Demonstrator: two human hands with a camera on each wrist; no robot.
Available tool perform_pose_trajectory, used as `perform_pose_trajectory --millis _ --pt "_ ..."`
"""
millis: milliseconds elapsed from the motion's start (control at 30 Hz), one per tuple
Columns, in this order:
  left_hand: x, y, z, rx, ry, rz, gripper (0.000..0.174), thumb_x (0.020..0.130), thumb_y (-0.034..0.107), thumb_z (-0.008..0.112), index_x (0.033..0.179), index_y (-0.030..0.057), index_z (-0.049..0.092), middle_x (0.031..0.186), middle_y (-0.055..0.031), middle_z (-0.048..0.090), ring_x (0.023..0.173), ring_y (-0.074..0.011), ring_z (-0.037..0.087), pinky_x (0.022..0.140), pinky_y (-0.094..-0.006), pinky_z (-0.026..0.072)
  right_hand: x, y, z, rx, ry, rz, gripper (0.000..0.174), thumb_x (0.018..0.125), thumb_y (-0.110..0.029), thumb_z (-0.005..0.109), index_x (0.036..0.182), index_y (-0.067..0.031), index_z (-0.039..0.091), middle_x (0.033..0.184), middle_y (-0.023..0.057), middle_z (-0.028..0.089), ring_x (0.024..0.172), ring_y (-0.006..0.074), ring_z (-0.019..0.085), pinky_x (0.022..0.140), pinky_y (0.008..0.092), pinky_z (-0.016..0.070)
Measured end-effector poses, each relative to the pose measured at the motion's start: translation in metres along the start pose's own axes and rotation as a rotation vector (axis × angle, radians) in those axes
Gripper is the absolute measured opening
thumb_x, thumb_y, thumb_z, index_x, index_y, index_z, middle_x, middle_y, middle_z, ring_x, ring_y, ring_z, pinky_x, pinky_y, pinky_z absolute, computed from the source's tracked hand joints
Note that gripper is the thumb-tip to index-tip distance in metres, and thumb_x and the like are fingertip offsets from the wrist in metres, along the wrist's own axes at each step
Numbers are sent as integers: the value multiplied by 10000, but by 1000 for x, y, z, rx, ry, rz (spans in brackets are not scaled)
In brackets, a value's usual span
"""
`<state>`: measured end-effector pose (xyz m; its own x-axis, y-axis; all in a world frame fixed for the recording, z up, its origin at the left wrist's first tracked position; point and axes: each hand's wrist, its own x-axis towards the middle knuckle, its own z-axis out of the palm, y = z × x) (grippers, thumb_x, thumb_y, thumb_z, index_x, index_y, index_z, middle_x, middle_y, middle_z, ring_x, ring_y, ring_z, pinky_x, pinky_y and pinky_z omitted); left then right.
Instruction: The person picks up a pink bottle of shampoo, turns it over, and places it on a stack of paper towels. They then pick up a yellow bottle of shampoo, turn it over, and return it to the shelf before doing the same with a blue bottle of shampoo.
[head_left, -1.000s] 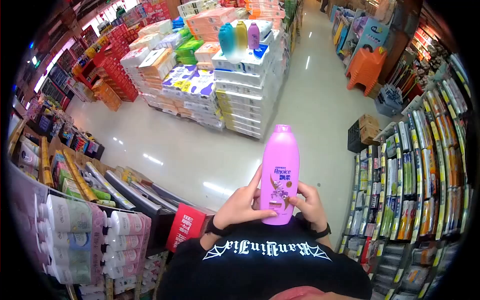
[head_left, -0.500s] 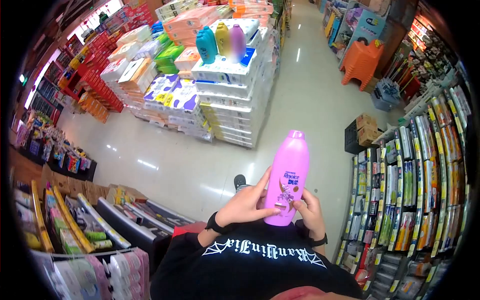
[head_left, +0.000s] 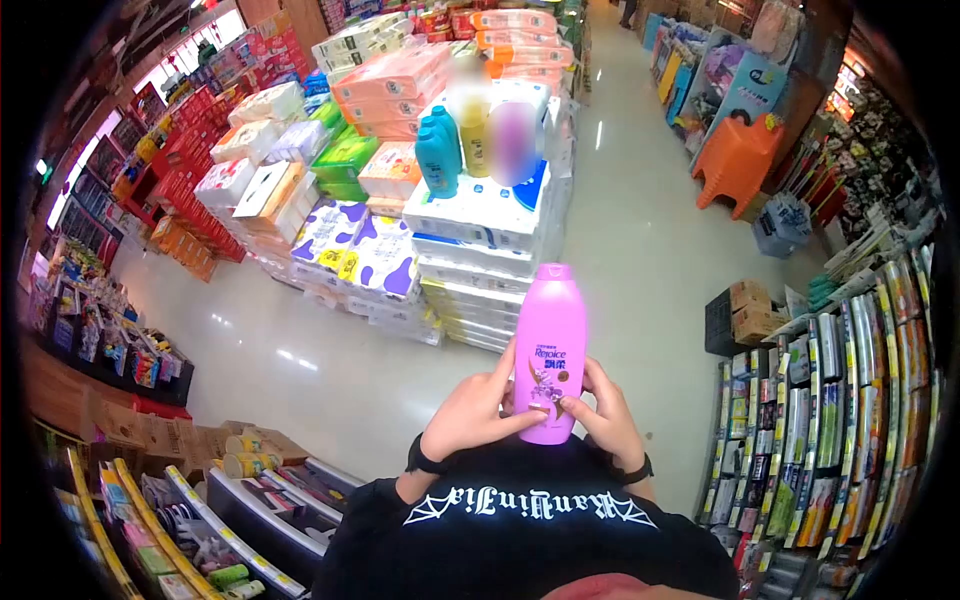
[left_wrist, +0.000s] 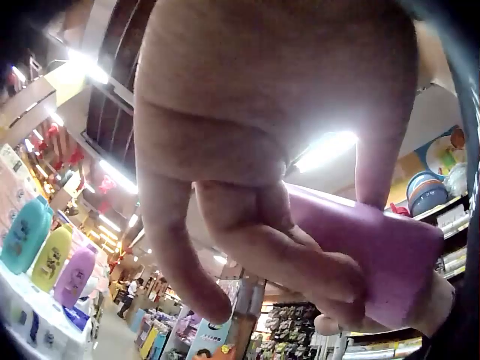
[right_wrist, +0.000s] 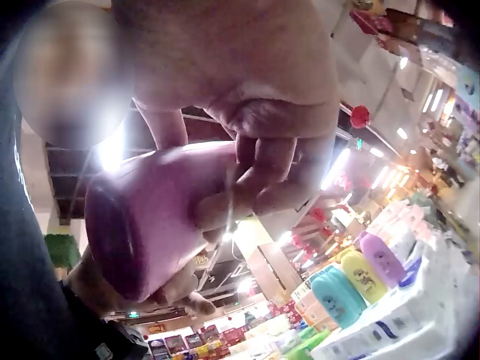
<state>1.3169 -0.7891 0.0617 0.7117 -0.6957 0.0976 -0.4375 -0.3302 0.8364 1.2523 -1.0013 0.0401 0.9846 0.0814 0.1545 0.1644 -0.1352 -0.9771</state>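
vs. half a sec ago, pkg stack [head_left: 470,232] looks nearer in head view & pink btl [head_left: 552,325] leans less. Btl's up in front of black shirt [head_left: 520,550], label facing wearer. L hand [head_left: 475,410] & R hand [head_left: 610,415] both grip it, thumbs on front, fingers round sides/back. Teal btls [right_wrist: 337,296], yellow btl [right_wrist: 363,276] & purple btl [right_wrist: 382,259] stand atop stack.
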Motion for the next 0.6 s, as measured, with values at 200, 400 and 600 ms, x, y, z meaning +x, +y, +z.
perform_pose_trajectory --millis 200,400,600 --pt "19 -41 -30 -14 87 -108 1002 844 327 720 1529 6 63 890 -233 686 799 -390 676 707 -410 526 69 13 8 -125 -121 42 601 894 -202 671 1380 33 407 1135 211 655 1026 275 659 888 362 500" --pt "51 -68 -53 -47 149 -289 982 849 342 712 1529 22 81 982 -246 692 892 -415 675 794 -429 523 141 31 4 -178 -232 29 612 893 -223 677 1392 4 406 1124 247 650 1048 353 661 886 404 527" --pt "117 -93 -64 -34 252 -348 967 852 340 709 1526 18 96 979 -243 692 914 -409 675 785 -424 527 221 53 -32 -257 -295 -40 594 887 -268 679 1365 -10 440 1095 238 656 983 355 671 829 409 527"
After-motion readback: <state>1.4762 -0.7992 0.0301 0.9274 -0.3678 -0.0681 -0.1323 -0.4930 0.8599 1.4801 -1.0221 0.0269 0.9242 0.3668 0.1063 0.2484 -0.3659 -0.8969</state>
